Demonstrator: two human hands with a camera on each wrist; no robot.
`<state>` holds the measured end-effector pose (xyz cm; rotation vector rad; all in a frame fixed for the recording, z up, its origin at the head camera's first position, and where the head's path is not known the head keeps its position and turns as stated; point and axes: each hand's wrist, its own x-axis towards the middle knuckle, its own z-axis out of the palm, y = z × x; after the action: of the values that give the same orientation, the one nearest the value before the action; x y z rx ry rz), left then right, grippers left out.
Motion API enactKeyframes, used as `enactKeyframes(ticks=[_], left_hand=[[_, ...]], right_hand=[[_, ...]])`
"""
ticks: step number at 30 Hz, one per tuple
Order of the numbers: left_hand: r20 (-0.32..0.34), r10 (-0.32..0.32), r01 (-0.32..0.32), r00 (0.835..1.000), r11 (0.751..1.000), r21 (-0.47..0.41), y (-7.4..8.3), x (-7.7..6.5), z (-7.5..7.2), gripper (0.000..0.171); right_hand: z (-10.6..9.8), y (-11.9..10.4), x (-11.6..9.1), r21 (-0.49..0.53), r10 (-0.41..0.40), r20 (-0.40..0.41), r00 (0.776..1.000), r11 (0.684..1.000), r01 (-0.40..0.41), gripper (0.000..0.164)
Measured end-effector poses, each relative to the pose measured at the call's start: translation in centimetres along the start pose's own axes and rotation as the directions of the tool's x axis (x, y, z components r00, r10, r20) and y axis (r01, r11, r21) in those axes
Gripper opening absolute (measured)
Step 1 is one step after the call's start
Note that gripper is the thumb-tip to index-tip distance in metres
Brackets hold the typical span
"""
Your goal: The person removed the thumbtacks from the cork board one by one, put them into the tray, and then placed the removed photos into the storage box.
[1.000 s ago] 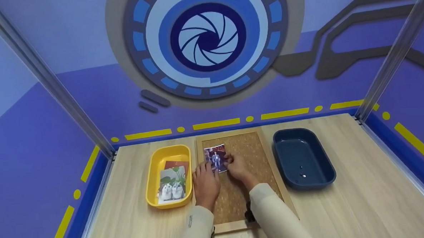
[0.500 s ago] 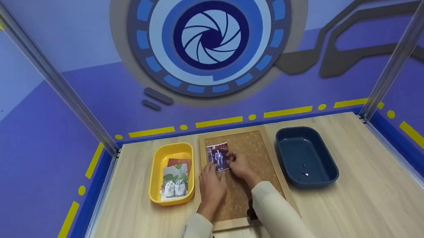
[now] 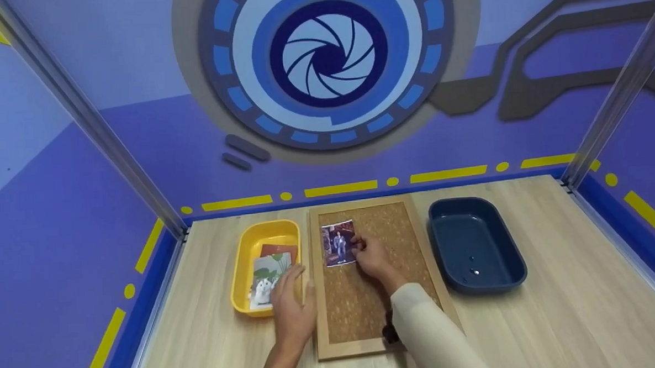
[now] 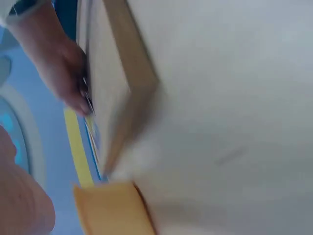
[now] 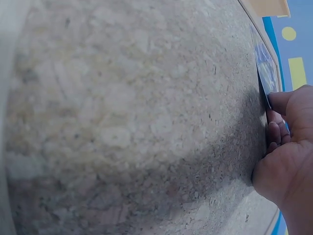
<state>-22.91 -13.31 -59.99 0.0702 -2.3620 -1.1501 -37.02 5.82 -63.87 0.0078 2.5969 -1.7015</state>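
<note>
A photo print (image 3: 338, 244) of a standing figure lies at the upper left of the wood-framed cork board (image 3: 360, 310). My right hand (image 3: 374, 259) pinches its right edge; in the right wrist view that edge of the photo (image 5: 265, 68) stands slightly off the cork. Over the near right side of the yellow tray (image 3: 236, 282) is my left hand (image 3: 294, 312), fingers extended and holding nothing. Inside that tray lie a picture card (image 3: 265, 267) with white furry animals, partly covered by the left hand, and a reddish card (image 3: 278, 248). The left wrist view is blurred.
A dark blue tray (image 3: 456, 231) stands right of the board, with a few small shiny bits (image 3: 474, 272) in it. The wooden table (image 3: 201, 322) is bounded by printed panels and metal posts (image 3: 139, 175).
My left hand has left the photo's lower edge and moved left to the yellow tray. The right hand keeps its pinch on the photo. The head view has shifted slightly.
</note>
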Motion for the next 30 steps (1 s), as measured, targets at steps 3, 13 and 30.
enactKeyframes(ticks=[3,13,30], left_hand=[[-0.056,-0.044,0.047,0.997,0.997,0.057,-1.9,0.1,-2.0,0.039],[0.028,-0.371,0.361,0.928,0.916,0.173,-7.9,2.1,-6.9,0.069],[0.268,-0.564,0.613,0.781,0.774,-0.159,-11.7,3.1,-6.1,0.085]], right_hand=[[-0.2,-0.1,-0.1,-0.006,-0.001,-0.003,1.000,1.000,0.001,0.023],[0.0,0.0,-0.3,-0.033,-0.009,0.028,1.000,0.999,0.010,0.025],[-0.1,0.1,-0.1,-0.022,0.031,0.030,0.999,0.999,-0.030,0.026]])
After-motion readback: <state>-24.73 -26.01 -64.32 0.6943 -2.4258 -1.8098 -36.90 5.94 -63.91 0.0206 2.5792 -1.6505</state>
